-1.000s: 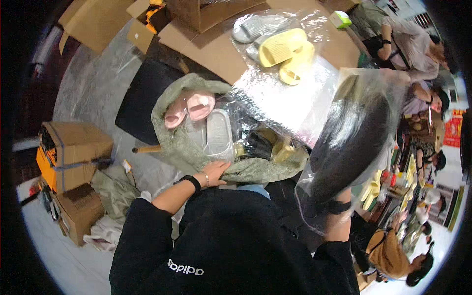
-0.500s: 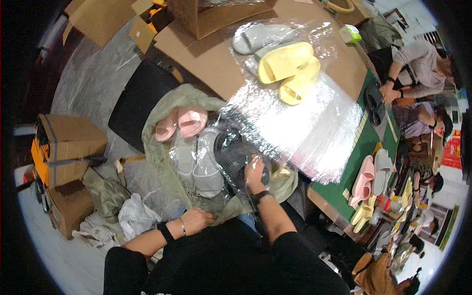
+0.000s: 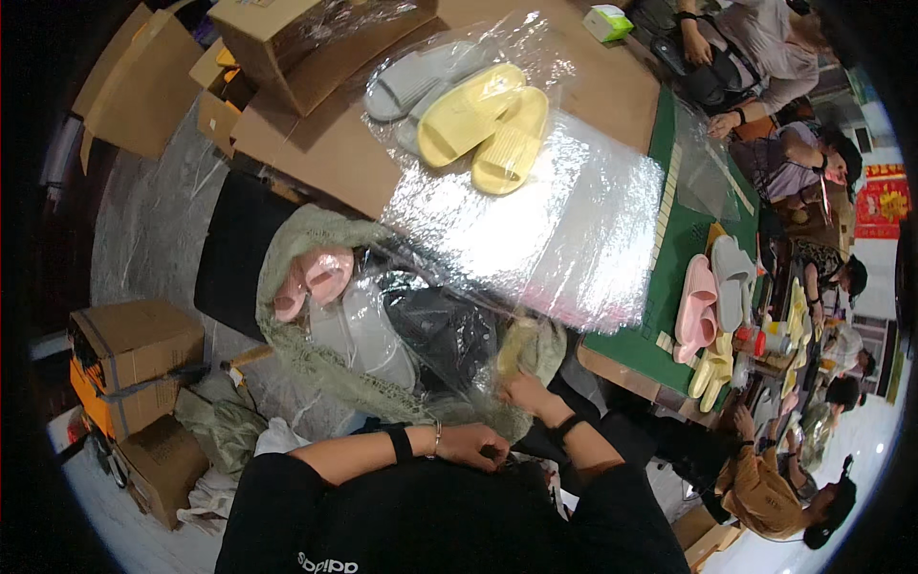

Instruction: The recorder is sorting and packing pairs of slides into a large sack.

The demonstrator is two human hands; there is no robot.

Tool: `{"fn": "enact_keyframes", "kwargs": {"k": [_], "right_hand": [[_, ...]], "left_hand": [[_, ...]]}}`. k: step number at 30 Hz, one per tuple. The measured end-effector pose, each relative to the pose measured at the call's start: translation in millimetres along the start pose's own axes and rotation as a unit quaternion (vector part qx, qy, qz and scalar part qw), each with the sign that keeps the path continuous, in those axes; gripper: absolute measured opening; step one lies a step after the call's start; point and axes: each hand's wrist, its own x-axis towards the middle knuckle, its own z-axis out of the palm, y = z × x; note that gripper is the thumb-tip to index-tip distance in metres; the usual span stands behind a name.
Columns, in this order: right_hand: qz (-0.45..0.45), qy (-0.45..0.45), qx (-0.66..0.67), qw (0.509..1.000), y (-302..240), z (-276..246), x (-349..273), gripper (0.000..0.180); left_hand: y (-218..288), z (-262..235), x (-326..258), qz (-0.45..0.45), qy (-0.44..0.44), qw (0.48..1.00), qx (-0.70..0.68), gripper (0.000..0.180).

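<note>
Now | left hand point(image 3: 475, 445) closed at lap, contents unclear | right hand point(image 3: 524, 393) pinches clear bag of slippers point(image 3: 421, 335) | light, soft, slippery film; grip the bag's edge.

The person wears a black short-sleeved top, and both forearms are bare from the sleeve ends down to the hands. Small white lettering runs across the chest of the top, well below the hands. Just behind the left hand point(image 3: 473, 443) sit a broad black wristband and a thin pale bracelet. Just behind the right hand point(image 3: 524, 393), a black band circles the wrist.
</note>
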Motion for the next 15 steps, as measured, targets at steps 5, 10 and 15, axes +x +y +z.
{"fn": "enact_keyframes", "kwargs": {"k": [5, 10, 15], "right_hand": [[0.025, -0.051, -0.087, 0.995, 9, -2, -44, 0.019], [0.024, 0.181, 0.031, 0.983, 4, -11, -73, 0.010], [0.136, 0.418, 0.044, 0.897, 17, -1, -115, 0.016]], "left_hand": [[58, -127, 24, -0.055, 0.386, 0.904, 0.177, 0.021], [72, -310, 24, -0.098, 0.680, 0.550, 0.476, 0.069], [83, -376, 58, -0.184, 0.736, 0.436, 0.483, 0.085]]}}
